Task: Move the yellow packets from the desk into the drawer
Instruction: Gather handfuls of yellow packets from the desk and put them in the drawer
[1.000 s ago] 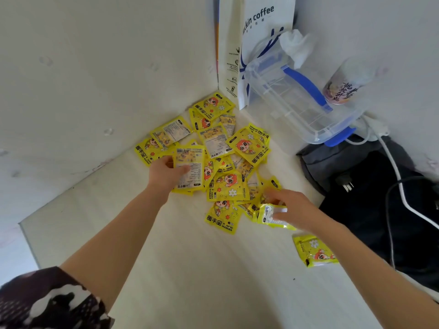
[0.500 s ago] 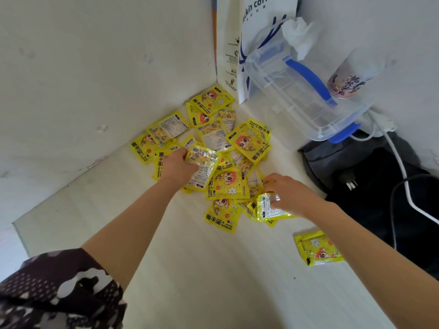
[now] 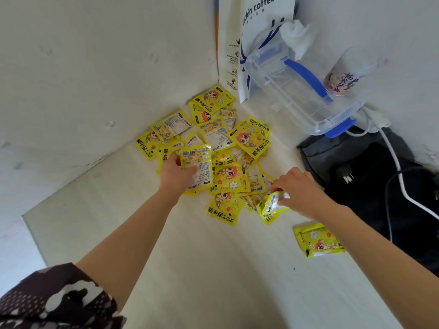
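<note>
A: Where are the yellow foil packets?

B: Most lie in a loose overlapping heap on the pale wooden bench, pushed toward the corner where two white walls meet. One more yellow packet with a cartoon figure lies apart from the heap, near the right forearm.

A: And the left hand?

B: The left hand is over the heap's left side, its grip closed round a yellow packet showing its printed back, thumb across the face of it.

A: The right one?

B: The right hand is at the heap's right edge, its grip pinching a crumpled yellow and white packet that tilts down from the fingertips, just above the bench.

A: What else is around?

B: A clear plastic box with blue clasps sits behind the heap, a white paper coffee bag standing in the corner behind it. A printed drink cup is beside the box, and a black bag with a white cable across it lies on the right. I cannot see any drawer.
</note>
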The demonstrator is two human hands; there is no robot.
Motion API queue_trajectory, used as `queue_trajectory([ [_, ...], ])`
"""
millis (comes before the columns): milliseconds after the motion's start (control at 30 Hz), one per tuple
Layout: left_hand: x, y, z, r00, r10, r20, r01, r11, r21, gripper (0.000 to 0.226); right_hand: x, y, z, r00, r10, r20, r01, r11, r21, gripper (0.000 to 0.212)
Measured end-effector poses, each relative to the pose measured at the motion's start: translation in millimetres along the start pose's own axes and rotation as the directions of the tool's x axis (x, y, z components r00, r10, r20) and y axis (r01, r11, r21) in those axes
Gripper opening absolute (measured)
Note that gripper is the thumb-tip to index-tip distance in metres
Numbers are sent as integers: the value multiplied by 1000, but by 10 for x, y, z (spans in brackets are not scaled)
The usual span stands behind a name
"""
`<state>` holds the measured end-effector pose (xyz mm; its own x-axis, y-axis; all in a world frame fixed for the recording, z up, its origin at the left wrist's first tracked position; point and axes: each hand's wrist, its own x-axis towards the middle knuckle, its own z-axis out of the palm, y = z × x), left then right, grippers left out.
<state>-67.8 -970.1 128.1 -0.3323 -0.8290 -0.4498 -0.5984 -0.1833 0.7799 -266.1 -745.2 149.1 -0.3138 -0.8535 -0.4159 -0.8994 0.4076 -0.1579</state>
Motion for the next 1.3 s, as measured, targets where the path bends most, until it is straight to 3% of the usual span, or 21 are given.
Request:
queue_trajectory([
  [67, -108, -64, -89, 1000, -18, 3, 19, 998, -62, 23, -91, -6, -7, 1000, 19, 11, -20, 997, 71, 17],
  [200, -334, -306, -265, 993, -100, 59, 112, 957, -268, 24, -380, -74, -21, 995, 90, 52, -104, 887, 449, 22],
  [300, -565, -493, -374, 980, -150, 130, 189, 903, -386, 30, -607, -155, 54, 981, 191, 26, -171, 807, 566, 26],
  [467, -1033, -769, -502, 952, -177, 249, 275, 851, -447, 34, -1034, -415, 311, 915, 403, -21, -263, 635, 726, 25],
  [567, -1290, -942, -569, 933, -181, 310, 308, 847, -433, 33, -1332, -667, 510, 860, 510, 2, -276, 462, 842, 33],
  [667, -1545, -1102, -649, 922, -164, 351, 308, 859, -409, 31, -1646, -1027, 717, 808, 585, 68, -232, 209, 950, 24],
  [767, -1776, -1277, -742, 916, -147, 374, 294, 878, -376, 27, -1922, -1418, 985, 740, 658, 143, -171, -22, 985, 25],
  [1000, -2281, -1648, -945, 857, -103, 505, 258, 934, -249, 24, -2585, -2226, 1608, 575, 758, 309, 11, -384, 923, 24],
  [1133, -2581, -1785, -967, 810, -102, 577, 239, 957, -167, 27, -3046, -2610, 1895, 507, 785, 355, 112, -469, 876, 21],
  [1300, -2939, -1944, -818, 747, -73, 660, 150, 987, -60, 25, -3675, -2915, 2158, 432, 819, 376, 207, -497, 843, 21],
])
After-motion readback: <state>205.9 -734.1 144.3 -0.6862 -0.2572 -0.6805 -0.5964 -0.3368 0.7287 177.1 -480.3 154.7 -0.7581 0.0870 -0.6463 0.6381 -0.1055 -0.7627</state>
